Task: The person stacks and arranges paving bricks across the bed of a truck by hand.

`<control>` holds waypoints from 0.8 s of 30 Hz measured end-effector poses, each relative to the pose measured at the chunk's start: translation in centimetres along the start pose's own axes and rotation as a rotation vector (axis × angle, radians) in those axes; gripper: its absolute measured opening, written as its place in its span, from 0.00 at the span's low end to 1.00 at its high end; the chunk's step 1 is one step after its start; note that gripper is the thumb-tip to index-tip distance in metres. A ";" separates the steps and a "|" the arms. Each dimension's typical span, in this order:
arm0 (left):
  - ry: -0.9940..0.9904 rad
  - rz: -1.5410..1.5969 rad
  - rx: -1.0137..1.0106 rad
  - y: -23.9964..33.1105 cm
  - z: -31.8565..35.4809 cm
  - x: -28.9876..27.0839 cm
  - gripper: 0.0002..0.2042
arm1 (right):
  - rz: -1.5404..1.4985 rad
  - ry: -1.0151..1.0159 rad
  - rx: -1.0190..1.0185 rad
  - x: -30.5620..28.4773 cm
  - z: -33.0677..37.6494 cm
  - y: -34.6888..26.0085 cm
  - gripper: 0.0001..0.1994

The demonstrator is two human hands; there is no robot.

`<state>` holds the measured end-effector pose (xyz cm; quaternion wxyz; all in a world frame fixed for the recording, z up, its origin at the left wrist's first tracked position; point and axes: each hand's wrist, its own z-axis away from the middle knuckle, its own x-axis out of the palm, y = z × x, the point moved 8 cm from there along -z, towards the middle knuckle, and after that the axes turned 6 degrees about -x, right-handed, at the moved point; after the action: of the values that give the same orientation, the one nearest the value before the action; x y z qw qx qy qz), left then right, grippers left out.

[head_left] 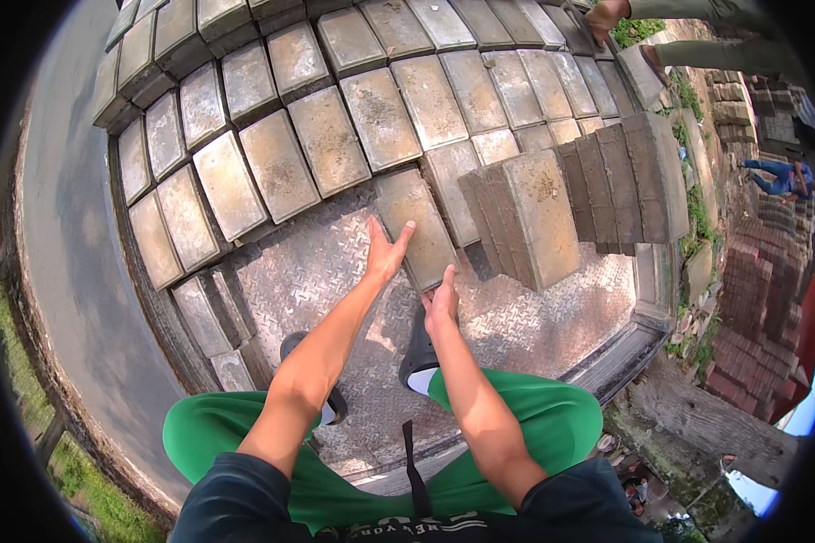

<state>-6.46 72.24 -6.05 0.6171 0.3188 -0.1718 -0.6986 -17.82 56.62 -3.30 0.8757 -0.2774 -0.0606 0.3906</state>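
Right fingers: the right hand [442, 303] closes around the near end of the concrete block [418, 231], thumb along its corner, fingers curled partly out of sight beneath.
Left fingers: the left hand [388, 255] is spread wide at the block's left long side, thumb over its face; how firmly it presses, I cannot tell.
Concrete block: at the far edge of the tread-plate floor [516, 317], tilted toward the person; whether its far end rests on anything is hidden.
Handling: probably heavy, stiff and gritty rather than slippery; corners look likely to chip if knocked.
Best hold: likely under the near end and along a long side, fingertips away from neighbouring blocks.
Block rows: packed beyond the floor's far edge [326, 140].
Block stacks: a front stack [543, 217] and a rear stack [638, 181], toward the floor's far right.
Shoes: dark, on the floor's near part [421, 348].
Co-worker's legs: beyond the floor's far right corner [724, 52].
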 end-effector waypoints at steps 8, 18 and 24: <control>0.084 0.326 0.179 0.6 -1.1 3.1 0.54 | -0.263 -0.258 -0.142 4.9 0.8 -0.8 0.43; 0.133 0.346 0.124 3.0 -5.0 2.8 0.58 | 0.112 -0.438 -0.086 7.2 -0.9 -2.4 0.55; 0.122 0.108 -0.047 1.4 -6.2 1.0 0.61 | 0.982 -0.601 -0.084 3.5 -0.1 -3.8 0.61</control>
<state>-1.40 71.95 -10.01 0.6705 0.3364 -0.1343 -0.6474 -12.94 56.99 -1.78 0.5244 -0.1846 -0.1863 0.8101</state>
